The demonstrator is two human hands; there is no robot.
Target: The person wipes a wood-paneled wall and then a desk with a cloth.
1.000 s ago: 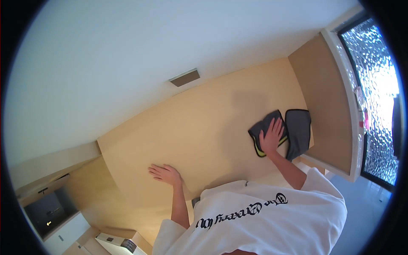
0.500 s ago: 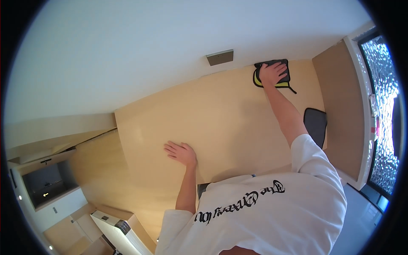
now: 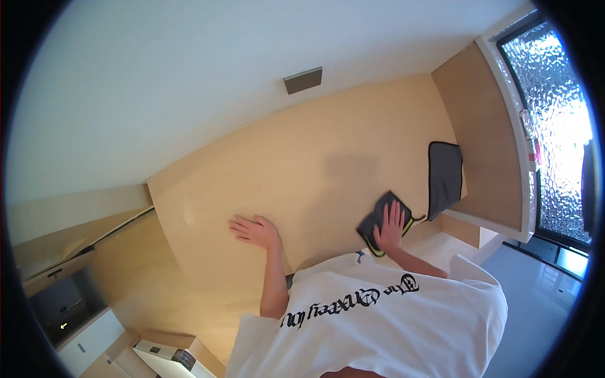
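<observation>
My right hand [image 3: 389,232] lies flat, fingers stretched out, on a folded dark grey cloth [image 3: 372,222] with black edging and a yellow-green underside showing. The cloth rests on the near right part of a light wooden tabletop [image 3: 283,157], close to my body. My left hand [image 3: 257,232] is spread palm down on the bare wood to the left, with nothing in it. A second dark grey cloth [image 3: 445,176] with black edging lies at the right end of the table, apart from both hands.
A white wall [image 3: 189,82] with a grey plate [image 3: 304,80] borders the far edge. A wooden side panel [image 3: 482,132] and a textured glass window [image 3: 545,94] stand at the right. At the lower left are an open cabinet compartment [image 3: 66,302] and a white box-like item [image 3: 167,360].
My right hand has come from the far edge by the wall to the near edge, bringing the folded cloth along. My left hand stays in place on the wood. The view has shifted slightly.
</observation>
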